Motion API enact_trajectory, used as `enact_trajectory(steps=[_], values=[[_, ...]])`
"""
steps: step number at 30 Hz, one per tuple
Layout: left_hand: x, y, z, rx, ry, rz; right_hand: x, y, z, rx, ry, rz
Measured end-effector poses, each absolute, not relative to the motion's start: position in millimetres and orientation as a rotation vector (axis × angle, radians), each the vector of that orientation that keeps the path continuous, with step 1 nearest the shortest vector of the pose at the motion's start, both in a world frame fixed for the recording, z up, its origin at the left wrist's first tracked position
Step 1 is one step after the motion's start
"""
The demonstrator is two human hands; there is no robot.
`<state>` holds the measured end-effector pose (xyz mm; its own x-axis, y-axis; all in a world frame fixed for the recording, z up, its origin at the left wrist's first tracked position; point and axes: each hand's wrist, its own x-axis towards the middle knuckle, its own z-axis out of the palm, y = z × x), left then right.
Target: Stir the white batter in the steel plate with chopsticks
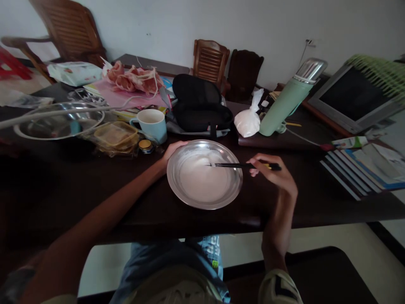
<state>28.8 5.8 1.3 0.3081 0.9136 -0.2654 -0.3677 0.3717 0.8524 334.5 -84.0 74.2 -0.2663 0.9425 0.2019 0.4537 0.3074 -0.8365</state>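
A wide metal bowl [236, 185] holding a whitish, creamy mixture [202, 181] stands on the dark table before me. With its fingers at the bowl's left rim, my left hand [173, 151] grips the edge; part of the fingers is hidden behind it. My right hand [272, 171] is closed around a pair of dark chopsticks [226, 165] at the right of the bowl. The chopsticks lie nearly level over the bowl, their tips in the mixture near its middle.
Behind the bowl are a light blue mug [153, 126], a small jar [146, 146], a black case [199, 114], a tied bag of white powder [248, 122] and a green thermos [284, 105]. Another metal bowl [28, 131] stands left; books [354, 169] lie right.
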Motion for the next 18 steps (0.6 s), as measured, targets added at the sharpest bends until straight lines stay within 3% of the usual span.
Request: enact_trajectory(steps=[5,10,15,18], values=[[28.8,5.2,1.8,0.732,0.871,0.949,335.9,-86.4,74.1,-1.094,-2.046,1.112],[29.6,2.9,5.3,0.741,0.895,0.954,335.7,-87.2,76.8,-1.206,-1.949,0.788],[28.7,3.9,3.7,0.765,0.881,0.948,335.5,-90.2,80.3,-1.126,-2.070,0.962],[29.4,3.8,3.7,0.778,0.874,0.955,334.0,-89.3,79.2,-1.196,-1.966,0.798]])
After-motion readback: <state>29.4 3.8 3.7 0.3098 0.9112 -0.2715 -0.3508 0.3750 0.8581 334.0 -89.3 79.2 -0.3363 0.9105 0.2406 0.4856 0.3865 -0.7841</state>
